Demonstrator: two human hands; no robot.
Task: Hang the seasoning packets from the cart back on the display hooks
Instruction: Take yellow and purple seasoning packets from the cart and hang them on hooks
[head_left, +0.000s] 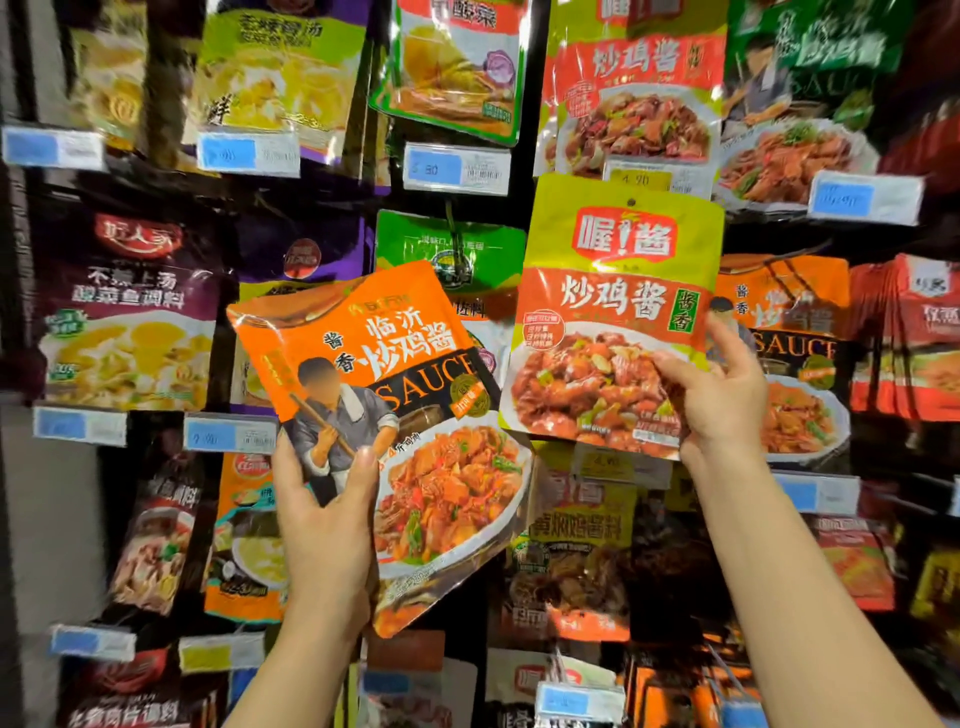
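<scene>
Above the left hand (324, 525), an orange packet (395, 415) is pinched; a green packet (618, 312) is gripped by the right hand (719, 395), its hook hidden.

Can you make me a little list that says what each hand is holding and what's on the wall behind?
left hand: holds the orange SAUCE packet, tilted, gripped near its lower left
right hand: holds the yellow-green packet, upright, gripped at its lower right edge
hang hole: at the top of the yellow-green packet, not seen on a hook
matching packets: same yellow-green kind hanging just above; same orange kind hanging to the right
wall: many seasoning packets on a display, with price tags below the rows
cart: not in view
</scene>
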